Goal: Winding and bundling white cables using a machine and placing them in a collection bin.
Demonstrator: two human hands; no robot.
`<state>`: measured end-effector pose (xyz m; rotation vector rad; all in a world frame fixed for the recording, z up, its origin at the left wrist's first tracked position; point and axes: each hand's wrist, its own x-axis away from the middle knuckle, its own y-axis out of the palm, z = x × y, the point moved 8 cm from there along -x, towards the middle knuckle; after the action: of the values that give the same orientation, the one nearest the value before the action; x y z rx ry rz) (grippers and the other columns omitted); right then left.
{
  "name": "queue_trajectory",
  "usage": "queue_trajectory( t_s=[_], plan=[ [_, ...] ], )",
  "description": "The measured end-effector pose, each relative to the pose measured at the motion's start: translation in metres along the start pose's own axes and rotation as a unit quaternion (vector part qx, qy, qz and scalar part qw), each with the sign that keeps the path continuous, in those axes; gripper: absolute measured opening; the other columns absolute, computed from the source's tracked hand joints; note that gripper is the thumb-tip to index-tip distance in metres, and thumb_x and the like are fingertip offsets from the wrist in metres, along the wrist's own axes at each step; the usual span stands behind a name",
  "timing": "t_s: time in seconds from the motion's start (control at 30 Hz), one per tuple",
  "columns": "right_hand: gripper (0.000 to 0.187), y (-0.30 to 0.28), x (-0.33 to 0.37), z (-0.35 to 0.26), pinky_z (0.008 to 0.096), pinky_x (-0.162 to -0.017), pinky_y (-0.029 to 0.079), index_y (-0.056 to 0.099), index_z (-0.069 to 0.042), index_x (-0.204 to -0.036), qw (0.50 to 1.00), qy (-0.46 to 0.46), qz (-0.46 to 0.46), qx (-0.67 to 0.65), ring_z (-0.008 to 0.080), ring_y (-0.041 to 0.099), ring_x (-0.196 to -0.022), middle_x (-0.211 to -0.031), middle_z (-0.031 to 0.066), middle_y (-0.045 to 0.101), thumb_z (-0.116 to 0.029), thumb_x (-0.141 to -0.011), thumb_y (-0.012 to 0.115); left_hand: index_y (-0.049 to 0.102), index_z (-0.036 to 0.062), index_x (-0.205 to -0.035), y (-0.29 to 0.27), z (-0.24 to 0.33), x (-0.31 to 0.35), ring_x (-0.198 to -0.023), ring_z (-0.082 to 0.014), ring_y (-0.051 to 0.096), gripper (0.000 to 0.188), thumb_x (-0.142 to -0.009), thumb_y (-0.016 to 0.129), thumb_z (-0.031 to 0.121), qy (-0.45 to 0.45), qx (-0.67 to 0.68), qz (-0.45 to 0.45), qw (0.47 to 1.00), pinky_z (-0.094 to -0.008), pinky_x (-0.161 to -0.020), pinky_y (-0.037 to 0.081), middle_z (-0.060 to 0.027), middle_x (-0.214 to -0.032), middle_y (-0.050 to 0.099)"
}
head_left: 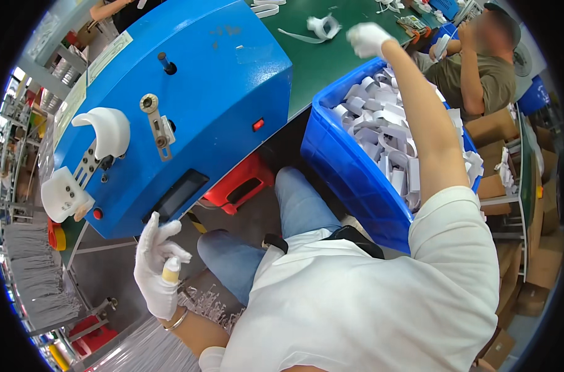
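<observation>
My left hand [157, 270], in a white glove with yellowish tape around one finger, is raised near the front of a blue machine [232, 80]. Its fingers are apart, with nothing between them. My right hand [367, 41], also gloved, reaches over the far edge of a blue bin [350, 186] above the green table [300, 68]. Its fingers look bunched and blurred, so their grip is unclear. A loose white coil [324, 28] with a trailing end lies to its left. Many white rolled strips [381, 118] fill the bin.
The machine carries two white curved holders [111, 133] on a slotted arm, a crank-like arm [155, 127], a dark screen [180, 189] and a red switch [258, 125]. Beneath sits a red stool [242, 186]. A co-worker [489, 68] sits at right, near cardboard boxes [496, 130].
</observation>
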<state>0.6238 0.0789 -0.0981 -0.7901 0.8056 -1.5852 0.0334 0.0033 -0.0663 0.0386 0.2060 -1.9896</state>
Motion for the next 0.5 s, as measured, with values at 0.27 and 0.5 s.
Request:
queue_trajectory(
  t_s=[0.27,0.5],
  plan=[
    [0.027,0.107,0.079,-0.124,0.0345,-0.081,0.048,0.067,-0.006,-0.096,0.933,-0.028,-0.053,-0.354,0.0253,0.063,-0.088,-0.098,0.0145,0.066,-0.018,-0.073,0.061,0.041,-0.0027,-0.135,0.005,-0.002,-0.013,-0.07,-0.0127,0.058,0.074,-0.078,0.074,0.032,-0.018,-0.02,-0.01,1.0,-0.0245,-0.065,0.048,-0.018,-0.11,0.06],
    [0.021,0.073,0.077,-0.036,0.0301,-0.073,0.048,0.069,-0.007,-0.095,0.698,0.224,0.183,-0.655,0.0183,0.063,-0.078,-0.086,0.0083,0.068,-0.018,-0.085,0.054,0.051,-0.0024,-0.127,0.022,0.014,-0.023,-0.072,-0.0133,0.059,0.053,-0.083,0.069,0.02,0.006,-0.016,-0.034,0.999,-0.0249,-0.067,0.049,-0.0156,-0.104,0.064]
  ],
)
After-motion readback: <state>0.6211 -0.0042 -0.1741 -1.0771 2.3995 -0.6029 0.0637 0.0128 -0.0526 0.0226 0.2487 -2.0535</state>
